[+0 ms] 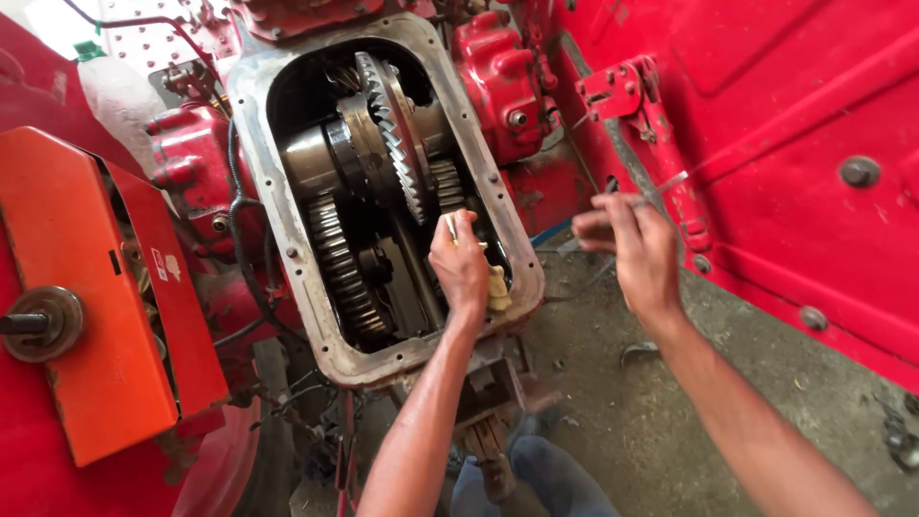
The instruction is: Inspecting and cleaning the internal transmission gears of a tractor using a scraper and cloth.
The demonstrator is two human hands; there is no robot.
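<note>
An open gear housing (287, 258) of a red machine shows a large toothed ring gear (392, 134) and smaller gears (337, 263) inside. My left hand (461, 268) reaches into the housing's right side, closed on a small pale object (498, 287) by the rim. My right hand (632, 247) is raised to the right of the housing, pinching a thin metal wire or rod (661, 187) that points toward a red lever arm (661, 144).
An orange metal cover (105, 316) with a round hub stands at the left. Red body panels (804, 163) fill the right. Dirty concrete floor (670, 412) lies below, with my blue-trousered legs (546, 474) near the bottom. Black hoses (239, 220) run along the housing's left.
</note>
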